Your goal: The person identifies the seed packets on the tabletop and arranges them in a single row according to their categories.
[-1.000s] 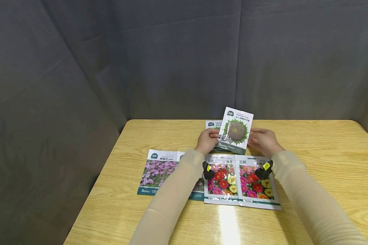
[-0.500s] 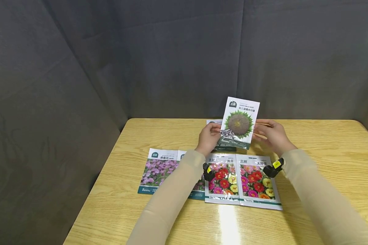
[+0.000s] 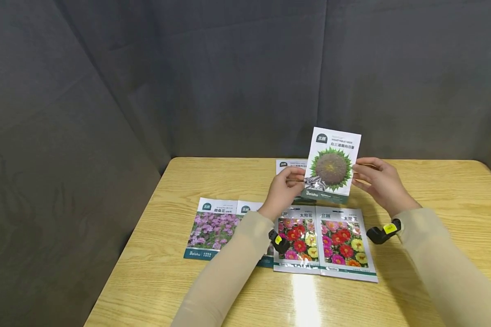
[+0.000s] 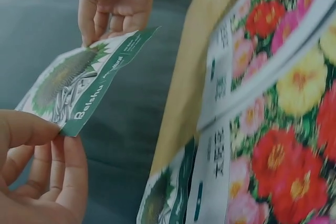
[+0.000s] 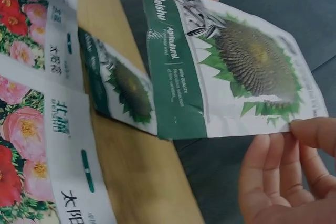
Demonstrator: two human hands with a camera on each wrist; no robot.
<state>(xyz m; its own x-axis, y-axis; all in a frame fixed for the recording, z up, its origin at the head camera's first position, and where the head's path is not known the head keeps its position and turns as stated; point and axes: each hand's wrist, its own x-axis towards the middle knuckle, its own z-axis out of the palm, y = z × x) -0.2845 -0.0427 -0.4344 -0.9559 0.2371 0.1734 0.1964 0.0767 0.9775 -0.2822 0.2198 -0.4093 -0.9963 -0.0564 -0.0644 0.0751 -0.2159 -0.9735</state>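
Note:
A white seed packet with a sunflower head printed on it [image 3: 332,165] is held up above the back of the table, tilted. My left hand [image 3: 284,188] pinches its lower left edge between thumb and fingers, as the left wrist view also shows with the packet's green bottom band [image 4: 86,114]. At the opposite edge my right hand [image 3: 382,181] pinches it, thumb in front and fingers behind [image 5: 275,166]. Behind the held packet lies a second sunflower seed packet [image 3: 284,165], mostly covered in the head view; more of it shows in the right wrist view [image 5: 123,85].
Two packets with red, pink and yellow flowers [image 3: 345,245] lie side by side in front of the hands. To their left are two purple-flower packets [image 3: 214,229], one partly under my left sleeve [image 3: 233,263]. A grey curtain [image 3: 237,91] stands behind the wooden table [image 3: 147,272].
The sunflower seed packet has risen and moved to the right, with both hands following. The packets on the table have stayed in place.

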